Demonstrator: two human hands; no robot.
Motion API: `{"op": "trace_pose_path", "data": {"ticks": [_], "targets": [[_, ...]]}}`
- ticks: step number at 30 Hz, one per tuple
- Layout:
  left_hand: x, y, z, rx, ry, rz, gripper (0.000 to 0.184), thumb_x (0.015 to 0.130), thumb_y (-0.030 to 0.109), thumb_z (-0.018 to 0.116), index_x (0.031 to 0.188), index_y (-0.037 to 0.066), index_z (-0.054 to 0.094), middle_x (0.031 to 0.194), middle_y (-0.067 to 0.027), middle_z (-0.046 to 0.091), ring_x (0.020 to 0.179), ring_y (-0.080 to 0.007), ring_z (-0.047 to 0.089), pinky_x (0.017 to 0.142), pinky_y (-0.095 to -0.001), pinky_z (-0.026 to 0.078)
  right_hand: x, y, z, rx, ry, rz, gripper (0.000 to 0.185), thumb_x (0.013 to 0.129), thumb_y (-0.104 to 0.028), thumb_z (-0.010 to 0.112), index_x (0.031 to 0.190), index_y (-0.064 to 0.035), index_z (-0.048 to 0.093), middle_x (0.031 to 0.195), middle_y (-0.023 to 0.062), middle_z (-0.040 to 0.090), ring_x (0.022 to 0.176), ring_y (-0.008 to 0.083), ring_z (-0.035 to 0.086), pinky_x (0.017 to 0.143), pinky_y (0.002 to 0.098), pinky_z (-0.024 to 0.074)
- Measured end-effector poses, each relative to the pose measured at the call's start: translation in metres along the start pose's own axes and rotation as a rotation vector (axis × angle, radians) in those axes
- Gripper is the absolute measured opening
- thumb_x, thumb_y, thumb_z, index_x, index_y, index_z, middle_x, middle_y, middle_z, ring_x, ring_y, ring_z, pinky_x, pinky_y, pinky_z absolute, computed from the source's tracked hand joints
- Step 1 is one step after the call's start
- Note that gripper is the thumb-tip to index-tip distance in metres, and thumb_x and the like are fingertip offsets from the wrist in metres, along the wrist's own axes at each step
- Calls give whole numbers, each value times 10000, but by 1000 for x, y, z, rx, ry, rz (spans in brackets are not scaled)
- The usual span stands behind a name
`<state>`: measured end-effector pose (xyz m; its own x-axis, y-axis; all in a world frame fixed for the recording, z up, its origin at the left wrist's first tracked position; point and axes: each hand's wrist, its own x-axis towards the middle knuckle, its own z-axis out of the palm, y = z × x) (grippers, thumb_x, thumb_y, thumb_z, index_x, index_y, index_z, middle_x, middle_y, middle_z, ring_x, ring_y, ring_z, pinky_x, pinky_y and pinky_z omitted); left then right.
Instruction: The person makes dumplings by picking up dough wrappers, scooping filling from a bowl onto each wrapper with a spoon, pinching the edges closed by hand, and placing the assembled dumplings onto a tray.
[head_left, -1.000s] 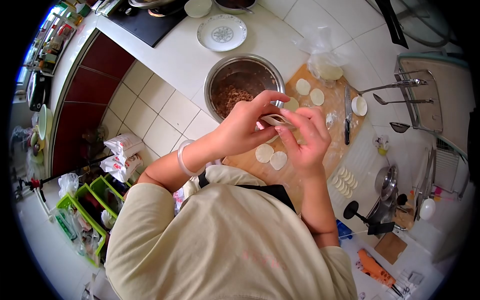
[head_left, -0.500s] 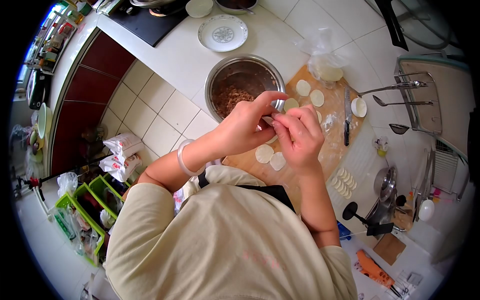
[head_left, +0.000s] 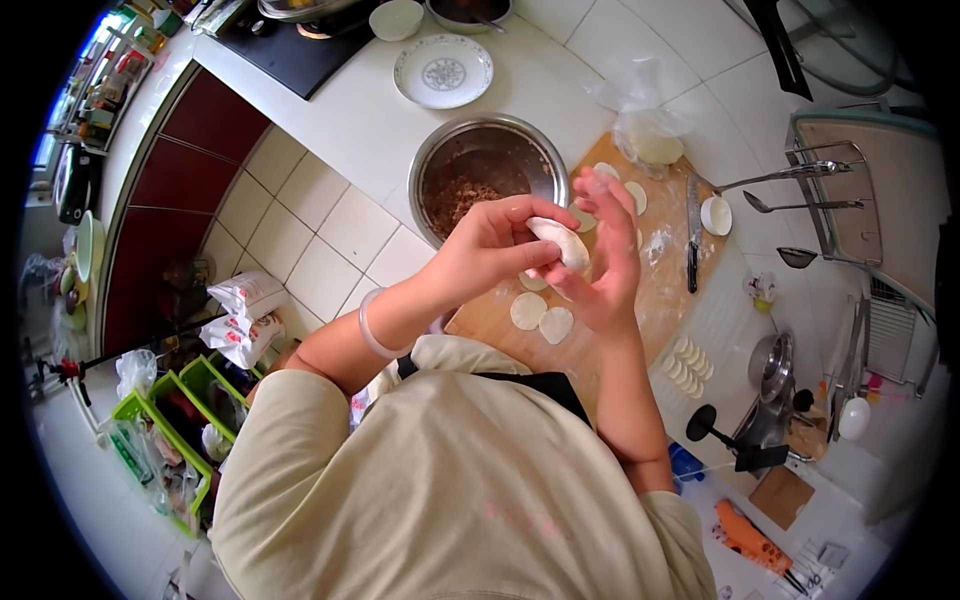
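Note:
A pale, filled dumpling (head_left: 558, 241) is pinched between the thumb and fingers of my left hand (head_left: 485, 242). Close beside its right end is my right hand (head_left: 612, 268), fingers stretched and spread; whether its thumb touches the dough I cannot tell. Below the hands lies a wooden board (head_left: 655, 290) with several round dough wrappers (head_left: 528, 311), some partly hidden behind my right hand. Left of the board, a steel bowl (head_left: 417, 165) contains brown minced filling (head_left: 458, 207).
A knife (head_left: 693, 240) and a small white bowl (head_left: 716, 215) are at the board's right. Finished dumplings (head_left: 688, 367) sit in rows near the lower right. A patterned plate (head_left: 443, 72) stands behind the steel bowl, and a plastic bag (head_left: 650, 125) rests on the board's far corner.
Both hands were pinched together, hiding the dough. Now my right hand has opened and drawn away, and the dumpling shows in my left fingers.

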<state>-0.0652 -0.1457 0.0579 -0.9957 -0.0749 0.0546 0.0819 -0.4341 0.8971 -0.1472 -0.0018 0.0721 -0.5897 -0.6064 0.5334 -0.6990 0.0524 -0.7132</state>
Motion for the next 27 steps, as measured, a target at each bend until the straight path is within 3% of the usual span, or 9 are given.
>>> {"op": "trace_pose_path", "data": {"ticks": [2, 4, 9, 12, 19, 21, 24, 25, 27], "targets": [[-2, -5, -4, -428, -50, -209, 283, 923, 70, 568, 1195, -3, 540, 1046, -95, 633, 865, -127, 624, 772, -275, 514, -6, 6, 7, 401, -74, 159, 776, 787, -476, 699, 1356, -37, 407, 1341, 170, 418, 1182, 290, 483, 938, 398, 434], [-4, -7, 1, -491, -118, -190, 282, 928, 115, 576, 1187, 7, 549, 1046, -85, 635, 853, -119, 613, 756, -270, 511, -5, 3, 10, 556, -104, 250, 844, 810, -535, 655, 1416, -40, 340, 1400, 187, 384, 1219, 298, 474, 955, 401, 428], [-5, -4, 9, -422, -18, -194, 263, 923, 125, 587, 1158, 7, 572, 978, -64, 648, 839, -122, 615, 757, -288, 509, 0, 6, 1, 370, -171, 140, 566, 925, -416, 548, 1309, -6, 476, 1023, 164, 646, 907, 250, 646, 778, 332, 513], [-3, -6, 4, -332, -51, -162, 247, 920, 120, 593, 1132, -6, 587, 984, -64, 648, 828, -115, 615, 751, -283, 513, 2, -7, -10, 258, -243, 277, 438, 969, -337, 481, 1231, 9, 543, 879, 129, 671, 770, 205, 664, 676, 307, 521], [-1, 7, -2, -107, -25, -169, 230, 904, 106, 610, 1100, -14, 597, 952, -45, 645, 772, -98, 603, 717, -251, 512, -5, 2, -4, 207, -119, 184, 407, 1000, -292, 395, 1163, 37, 572, 831, 128, 668, 646, 172, 643, 608, 275, 501], [1, 4, -9, -108, 72, -87, 300, 899, 133, 618, 1160, -5, 568, 1028, -50, 631, 848, -103, 593, 780, -253, 493, -9, -5, -4, 606, -7, 592, 454, 1005, -316, 350, 1091, 59, 592, 839, 142, 671, 648, 188, 640, 593, 275, 492], [9, -20, -17, -93, 139, 6, 381, 897, 172, 623, 1231, 17, 527, 1128, -55, 595, 949, -103, 564, 844, -260, 462, -13, 4, -2, 830, 21, 766, 480, 1003, -333, 325, 1021, 56, 605, 829, 140, 664, 633, 196, 632, 570, 277, 478], [12, -28, -20, -59, 46, -10, 467, 918, 303, 587, 1281, 26, 489, 1176, -51, 561, 1014, -100, 532, 884, -265, 436, -15, 8, 1, 833, 22, 766, 480, 1003, -333, 325, 1021, 56, 605, 829, 140, 664, 633, 196, 632, 570, 277, 478], [14, -38, -12, -89, 33, -29, 503, 924, 363, 556, 1290, 25, 484, 1170, -48, 564, 1021, -107, 535, 886, -271, 438, -21, 16, 12, 1054, 42, 862, 461, 998, -339, 333, 973, 25, 615, 828, 115, 651, 656, 182, 616, 598, 281, 470]]}}
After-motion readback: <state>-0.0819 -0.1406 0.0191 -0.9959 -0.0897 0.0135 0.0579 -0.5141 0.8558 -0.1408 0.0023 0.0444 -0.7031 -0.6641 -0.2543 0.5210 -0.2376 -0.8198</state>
